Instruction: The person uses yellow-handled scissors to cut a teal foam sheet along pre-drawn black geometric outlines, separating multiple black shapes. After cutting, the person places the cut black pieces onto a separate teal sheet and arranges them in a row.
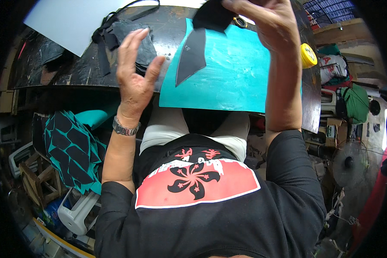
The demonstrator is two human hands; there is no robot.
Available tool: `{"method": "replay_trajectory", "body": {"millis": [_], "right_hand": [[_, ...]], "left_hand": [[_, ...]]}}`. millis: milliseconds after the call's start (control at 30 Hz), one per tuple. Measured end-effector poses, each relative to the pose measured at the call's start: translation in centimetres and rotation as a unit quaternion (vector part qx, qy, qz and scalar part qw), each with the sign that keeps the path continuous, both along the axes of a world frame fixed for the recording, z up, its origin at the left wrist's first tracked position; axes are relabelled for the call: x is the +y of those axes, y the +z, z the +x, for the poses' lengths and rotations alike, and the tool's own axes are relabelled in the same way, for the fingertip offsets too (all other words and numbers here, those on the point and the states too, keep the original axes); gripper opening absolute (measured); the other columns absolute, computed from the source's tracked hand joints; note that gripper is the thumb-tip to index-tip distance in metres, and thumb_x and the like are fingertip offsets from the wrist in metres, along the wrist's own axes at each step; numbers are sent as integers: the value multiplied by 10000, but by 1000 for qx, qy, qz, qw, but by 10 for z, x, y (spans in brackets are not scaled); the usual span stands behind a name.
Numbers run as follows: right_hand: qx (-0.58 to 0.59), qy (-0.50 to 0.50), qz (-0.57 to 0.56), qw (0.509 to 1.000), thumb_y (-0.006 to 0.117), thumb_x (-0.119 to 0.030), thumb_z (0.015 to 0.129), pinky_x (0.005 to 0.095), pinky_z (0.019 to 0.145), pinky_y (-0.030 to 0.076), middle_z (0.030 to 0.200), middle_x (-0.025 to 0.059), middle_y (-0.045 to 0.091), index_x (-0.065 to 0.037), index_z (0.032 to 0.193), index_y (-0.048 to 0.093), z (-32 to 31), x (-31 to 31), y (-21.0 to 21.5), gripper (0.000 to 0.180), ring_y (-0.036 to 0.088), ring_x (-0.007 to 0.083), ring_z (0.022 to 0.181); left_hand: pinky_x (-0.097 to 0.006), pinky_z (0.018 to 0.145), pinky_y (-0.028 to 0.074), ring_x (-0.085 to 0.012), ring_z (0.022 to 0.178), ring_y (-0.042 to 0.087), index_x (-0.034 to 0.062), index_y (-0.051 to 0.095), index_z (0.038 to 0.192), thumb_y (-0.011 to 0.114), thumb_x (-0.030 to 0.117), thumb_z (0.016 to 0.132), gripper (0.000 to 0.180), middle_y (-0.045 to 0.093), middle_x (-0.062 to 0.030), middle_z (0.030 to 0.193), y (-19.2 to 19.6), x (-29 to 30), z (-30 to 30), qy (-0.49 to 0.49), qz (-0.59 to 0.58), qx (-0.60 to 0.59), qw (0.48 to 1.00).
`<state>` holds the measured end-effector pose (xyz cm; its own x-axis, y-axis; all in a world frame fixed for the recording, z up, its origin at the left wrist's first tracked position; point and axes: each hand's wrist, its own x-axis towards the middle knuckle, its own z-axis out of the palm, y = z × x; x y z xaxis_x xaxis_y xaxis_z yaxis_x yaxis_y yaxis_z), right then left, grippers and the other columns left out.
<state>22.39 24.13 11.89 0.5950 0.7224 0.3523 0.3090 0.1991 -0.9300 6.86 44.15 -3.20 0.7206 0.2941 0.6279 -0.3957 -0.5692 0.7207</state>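
My right hand [266, 23] is raised over the far part of the table, its fingers closed on a black cut piece of sheet material [210, 17]. A teal sheet [236, 77] lies below it, with pale smears on its surface. One dark grey, curved cut piece [191, 58] rests on that sheet at its left side, partly under the raised piece in my view. My left hand [135, 69] hovers open, fingers and thumb apart, left of the sheet and nearest to a pile of dark cut pieces [147, 47]. Nothing is in it.
Black straps [105, 47] lie behind my left hand, near a white sheet [60, 26]. A yellow round tub [308, 56] stands at the table's right edge. Lower left, teal sheets with black pieces [71, 148] are stacked beside a pale stool [79, 213]. A fan [350, 163] stands right.
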Motion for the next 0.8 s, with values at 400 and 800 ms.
{"method": "replay_trajectory", "body": {"millis": [400,800], "right_hand": [[101,-64,-142,983,676,86,752,243,621,478,829,30,619,-107,1393,498,81,-38,-139,693,572,107,712],[-16,-167,-156,973,667,94,744,260,651,493,865,49,633,-93,1384,506,106,-35,-187,685,592,125,741]], "left_hand": [[-235,646,527,-82,788,646,88,268,1519,696,37,893,760,599,-61,909,-17,-112,16,-249,-314,313,861],[-208,676,530,-64,765,658,-9,630,1244,645,48,936,313,694,-37,870,-23,-108,29,-234,-288,364,854]]}}
